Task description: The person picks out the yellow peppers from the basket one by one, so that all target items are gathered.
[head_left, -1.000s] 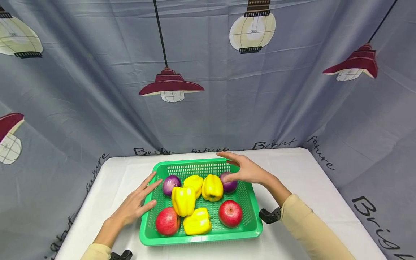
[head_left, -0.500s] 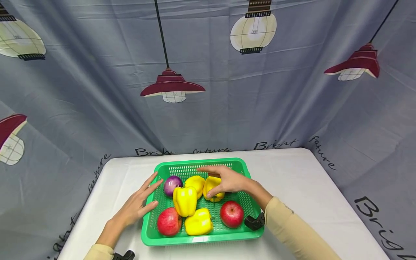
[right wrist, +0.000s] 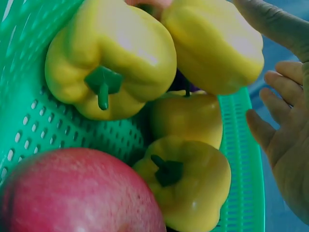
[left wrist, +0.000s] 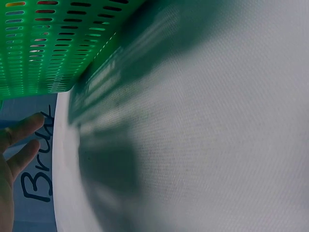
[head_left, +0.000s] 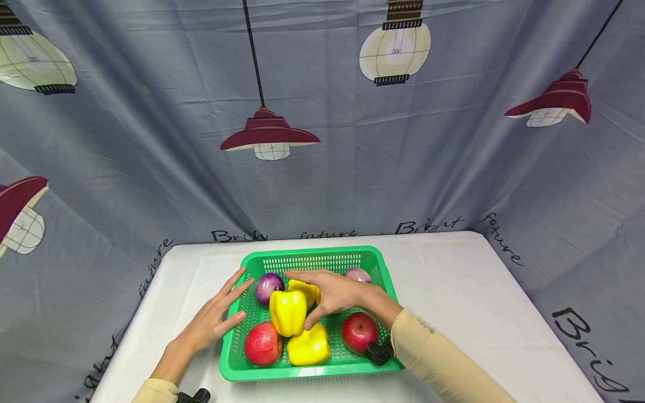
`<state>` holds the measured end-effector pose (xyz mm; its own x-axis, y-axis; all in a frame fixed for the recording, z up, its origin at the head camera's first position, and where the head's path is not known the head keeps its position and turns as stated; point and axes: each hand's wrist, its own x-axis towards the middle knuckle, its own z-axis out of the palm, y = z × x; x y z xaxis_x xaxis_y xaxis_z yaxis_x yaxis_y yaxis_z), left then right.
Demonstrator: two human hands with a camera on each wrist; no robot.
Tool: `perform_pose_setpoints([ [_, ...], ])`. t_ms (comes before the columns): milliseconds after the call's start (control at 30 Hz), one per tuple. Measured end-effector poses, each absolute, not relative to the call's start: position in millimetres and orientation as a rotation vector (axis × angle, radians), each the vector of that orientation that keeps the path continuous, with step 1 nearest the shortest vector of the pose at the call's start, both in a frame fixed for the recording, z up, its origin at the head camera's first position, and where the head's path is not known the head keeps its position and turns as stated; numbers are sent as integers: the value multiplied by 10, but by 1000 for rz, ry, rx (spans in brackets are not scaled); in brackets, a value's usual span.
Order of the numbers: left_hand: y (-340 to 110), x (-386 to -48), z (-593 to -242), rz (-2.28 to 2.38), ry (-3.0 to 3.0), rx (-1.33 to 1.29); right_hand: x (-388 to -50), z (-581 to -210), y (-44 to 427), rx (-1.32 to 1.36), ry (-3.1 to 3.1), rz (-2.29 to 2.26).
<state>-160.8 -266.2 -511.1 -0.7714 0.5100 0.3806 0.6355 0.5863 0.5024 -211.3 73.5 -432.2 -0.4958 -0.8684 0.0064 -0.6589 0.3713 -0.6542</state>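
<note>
A green plastic basket (head_left: 282,373) stands on the table with produce in it. My left hand (head_left: 209,319) is at its left rim, fingers spread and nothing in them. My right hand (head_left: 335,291) hovers over the basket, thumb and fingers apart, near a yellow bell pepper (head_left: 288,313); contact cannot be made out. Another yellow bell pepper (head_left: 308,346) lies in front, one more (head_left: 304,290) behind. In the right wrist view a further yellow bell pepper (right wrist: 188,186) shows, which my right hand covers in the head view.
Also in the basket are two red apples, one front left (head_left: 263,344) and one at right (head_left: 359,333), and two purple onions, one back left (head_left: 269,289) and one back right (head_left: 358,275). White cloth (head_left: 443,291) covers the table; a grey printed curtain (head_left: 322,184) surrounds it.
My right hand has moved left and slightly nearer, from above the right-hand purple onion across to the yellow bell peppers. The left hand stays at the basket's rim.
</note>
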Motion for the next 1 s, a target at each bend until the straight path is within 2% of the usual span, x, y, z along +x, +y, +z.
perform_pose_setpoints([
  [1000,-2658,-1634,-5153,-956,-2597,-970,-2071,-4397,427,-1367,2294,-688],
])
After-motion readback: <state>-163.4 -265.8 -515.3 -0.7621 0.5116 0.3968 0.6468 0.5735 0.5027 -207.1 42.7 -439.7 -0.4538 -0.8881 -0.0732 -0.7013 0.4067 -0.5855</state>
